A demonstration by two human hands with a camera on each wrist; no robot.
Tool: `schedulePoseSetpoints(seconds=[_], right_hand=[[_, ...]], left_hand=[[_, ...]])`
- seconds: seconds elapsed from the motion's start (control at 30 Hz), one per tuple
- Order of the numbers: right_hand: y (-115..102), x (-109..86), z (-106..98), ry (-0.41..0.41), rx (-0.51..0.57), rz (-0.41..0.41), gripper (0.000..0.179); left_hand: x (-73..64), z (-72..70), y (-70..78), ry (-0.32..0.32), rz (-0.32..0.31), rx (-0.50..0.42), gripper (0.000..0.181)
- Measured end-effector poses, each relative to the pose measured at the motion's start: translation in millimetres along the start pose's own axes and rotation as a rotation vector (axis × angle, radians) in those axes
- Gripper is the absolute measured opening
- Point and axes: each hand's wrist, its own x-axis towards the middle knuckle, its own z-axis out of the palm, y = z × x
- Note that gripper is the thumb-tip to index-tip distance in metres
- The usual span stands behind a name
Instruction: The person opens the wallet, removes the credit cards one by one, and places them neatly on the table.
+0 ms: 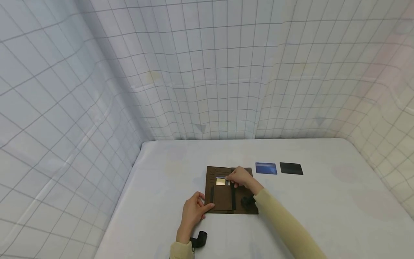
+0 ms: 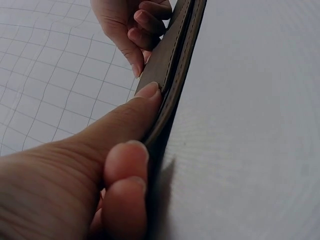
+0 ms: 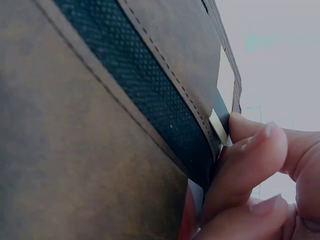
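A brown wallet point(image 1: 222, 198) lies spread out on the white table, card slots along its upper left part and a dark band down its middle. At its lower left corner, my left hand point(image 1: 193, 210) grips the edge, thumb on top; the left wrist view shows this thumb point(image 2: 142, 100) on the stitched border. My right hand point(image 1: 240, 177) pinches a card point(image 1: 221, 181) with a gold face, which stands partly out of the inner pocket. In the right wrist view the thumb and fingers meet at the card's point(image 3: 226, 82) end, beside the dark mesh strip point(image 3: 145, 85).
To the right of the wallet's top lie a blue card point(image 1: 266, 168) and a black card point(image 1: 291, 168), side by side. A red and white edge point(image 3: 188, 210) shows past the wallet in the right wrist view. Gridded white curtains point(image 1: 200, 72) enclose the table point(image 1: 155, 187).
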Motion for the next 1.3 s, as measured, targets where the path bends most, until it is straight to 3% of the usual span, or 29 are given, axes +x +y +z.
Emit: schedulePoseSetpoints(seconds=[0.5, 0.77, 0.9, 1.0, 1.3], right_hand=[[-5.3, 6.4, -5.2, 0.005, 0.078, 0.076, 0.038], [-3.1, 7.7, -14.2, -0.13, -0.018, 0.047, 0.035], [-3.2, 7.2, -17.3, -0.203, -0.1, 0.006, 0.038], [-2.8, 6.9, -18.0, -0.237, -0.115, -0.035, 0.029], [6.4, 7.6, -17.9, -0.201, -0.027, -0.034, 0.022]], left_hand=[[2.0, -0.9, 0.7, -0.009, 0.02, 0.016, 0.038], [0.6, -1.0, 0.8, -0.013, 0.013, 0.013, 0.038], [-0.3, -0.5, 0.0, -0.016, 0.022, 0.005, 0.038], [-0.4, -0.1, -0.9, -0.011, 0.029, 0.009, 0.038], [0.0, -1.3, -1.1, -0.01, 0.038, 0.023, 0.037]])
